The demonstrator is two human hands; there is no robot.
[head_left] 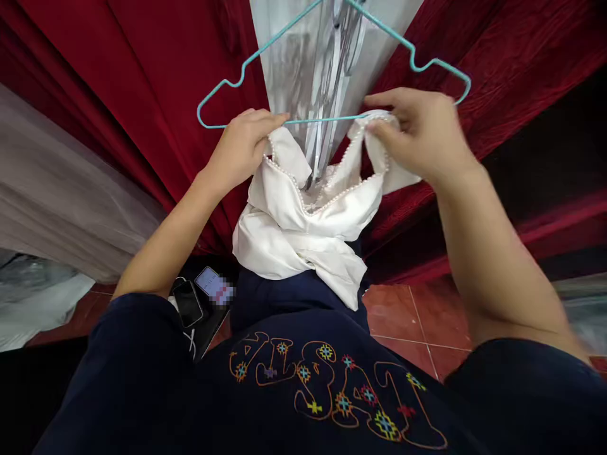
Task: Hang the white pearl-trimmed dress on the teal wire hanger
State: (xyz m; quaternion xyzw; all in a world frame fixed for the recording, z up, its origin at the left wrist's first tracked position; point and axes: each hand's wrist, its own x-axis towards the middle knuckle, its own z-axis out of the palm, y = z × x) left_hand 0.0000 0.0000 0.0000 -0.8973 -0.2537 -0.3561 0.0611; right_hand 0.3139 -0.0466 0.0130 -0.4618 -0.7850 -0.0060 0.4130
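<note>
A white garment point(308, 215) with pearl-like beads along its neckline hangs in front of me, its lower part bunched near my lap. My left hand point(249, 142) is closed on its left shoulder strap. With thumb and fingers, my right hand point(417, 129) pinches the right strap at the lower bar of a light-blue hanger point(327, 119). The right strap lies up against that bar; whether the left strap loops over it is hidden by my fingers. The hanger's shoulder notches stand above both hands, and its hook is out of view.
Red curtains point(142, 82) hang on both sides, with shiny clear strips point(327, 82) between them. Low on the left, a dark phone point(188, 304) with a white cable lies beside a lit phone point(208, 282). Reddish floor tiles point(417, 316) show below.
</note>
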